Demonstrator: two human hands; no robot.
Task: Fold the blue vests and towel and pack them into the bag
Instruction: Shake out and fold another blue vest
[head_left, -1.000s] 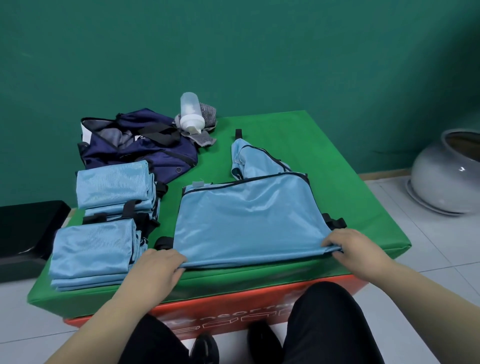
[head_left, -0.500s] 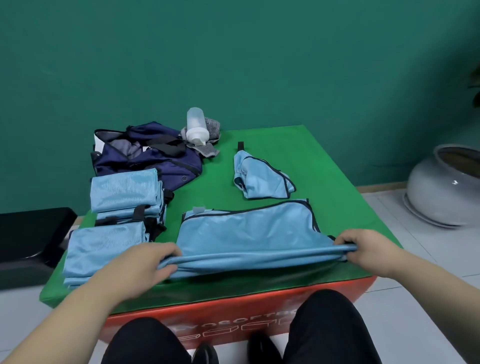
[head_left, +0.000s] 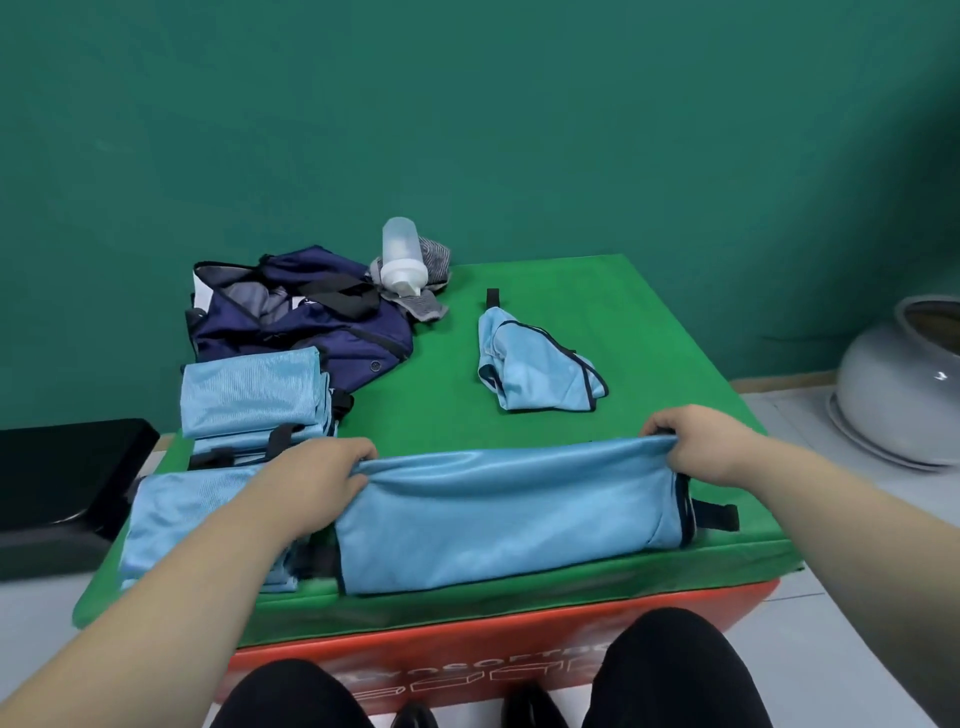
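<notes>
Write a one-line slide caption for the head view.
Left hand and right hand grip the blue vest at its fold on the green table.

vest (head_left: 509, 514) is looking like smooth, faintly shiny cloth | table cover (head_left: 649, 322) is reading as matt green fabric | bottle (head_left: 400, 254) is looking like cloudy plastic | pot (head_left: 904, 395) is gleaming, glossy glaze
</notes>
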